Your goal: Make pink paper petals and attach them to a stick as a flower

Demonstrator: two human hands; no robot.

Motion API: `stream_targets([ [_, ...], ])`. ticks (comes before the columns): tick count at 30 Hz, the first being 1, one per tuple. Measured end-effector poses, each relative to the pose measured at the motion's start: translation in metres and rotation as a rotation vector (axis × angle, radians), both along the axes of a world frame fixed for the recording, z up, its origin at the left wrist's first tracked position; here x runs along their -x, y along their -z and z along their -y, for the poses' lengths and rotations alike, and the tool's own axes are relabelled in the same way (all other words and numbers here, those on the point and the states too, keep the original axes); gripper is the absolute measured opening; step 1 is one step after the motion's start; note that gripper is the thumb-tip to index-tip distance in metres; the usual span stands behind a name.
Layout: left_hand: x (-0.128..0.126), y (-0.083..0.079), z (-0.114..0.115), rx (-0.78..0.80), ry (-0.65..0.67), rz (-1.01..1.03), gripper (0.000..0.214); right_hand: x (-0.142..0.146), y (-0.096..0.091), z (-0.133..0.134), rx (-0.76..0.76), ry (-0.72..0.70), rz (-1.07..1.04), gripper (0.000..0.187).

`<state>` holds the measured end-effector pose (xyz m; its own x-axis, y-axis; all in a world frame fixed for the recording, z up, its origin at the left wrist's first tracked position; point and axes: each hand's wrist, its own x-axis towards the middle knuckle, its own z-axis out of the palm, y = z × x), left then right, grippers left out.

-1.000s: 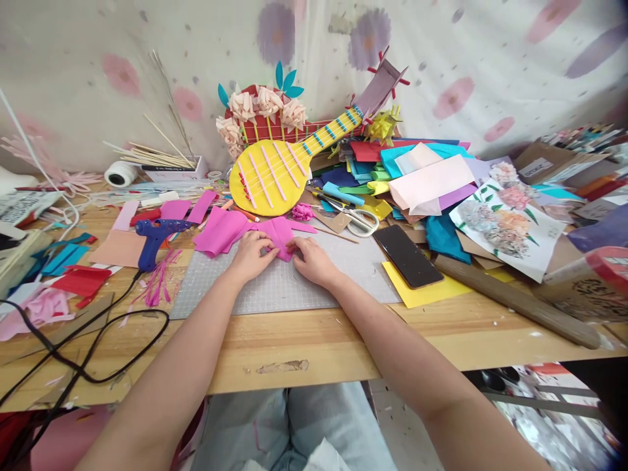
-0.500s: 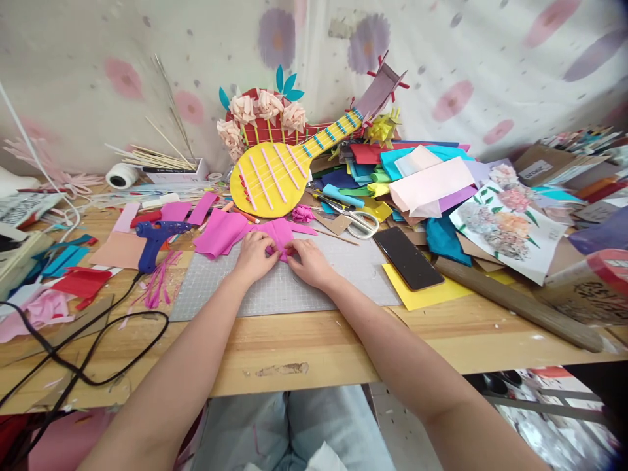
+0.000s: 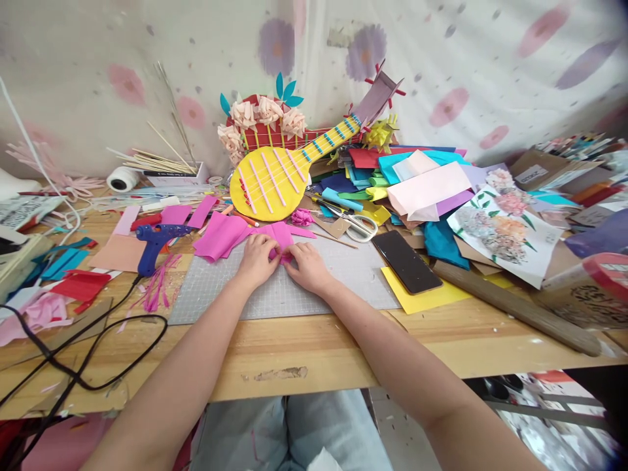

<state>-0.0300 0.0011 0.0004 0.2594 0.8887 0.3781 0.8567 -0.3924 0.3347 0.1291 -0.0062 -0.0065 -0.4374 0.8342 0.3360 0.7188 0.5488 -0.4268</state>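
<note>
Both hands pinch one piece of magenta crepe paper [image 3: 277, 234] above the grey cutting mat [image 3: 343, 275]. My left hand [image 3: 258, 260] has its fingers closed on the paper's left side. Close beside it, my right hand [image 3: 308, 265] grips the same piece from the right, fingertips almost meeting the left ones. More magenta sheets [image 3: 220, 234] lie just left of my hands. Behind them rests a small crumpled magenta paper flower [image 3: 303, 217]. The fingertips partly hide the lower edge of the held paper.
A yellow paper lute [image 3: 269, 183] leans at the back. Scissors [image 3: 360, 226] and a black phone [image 3: 407, 261] lie to the right, near piled coloured paper [image 3: 432, 186]. At left are a blue glue gun [image 3: 153, 245] and its looping black cord [image 3: 122, 318].
My fingers have shifted slightly on the magenta paper, still pinching it. The whole view has moved a little; the things on the table stay in place.
</note>
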Motion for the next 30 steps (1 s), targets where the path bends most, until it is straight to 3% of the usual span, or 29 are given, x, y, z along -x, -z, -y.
stream_targets([
  [17, 0.0011, 0.0007, 0.0054, 0.004, -0.038, -0.031, 0.016, 0.0012, 0.002, 0.0002, 0.017, 0.0, 0.011, 0.021],
  [26, 0.0003, 0.0027, 0.0032, 0.039, -0.077, -0.012, 0.014, 0.0074, -0.0034, 0.0069, -0.013, 0.088, 0.101, 0.019],
  [30, 0.0025, 0.004, 0.0018, 0.044, -0.086, 0.02, 0.023, 0.0071, -0.0045, 0.0077, -0.004, 0.094, 0.106, 0.019],
])
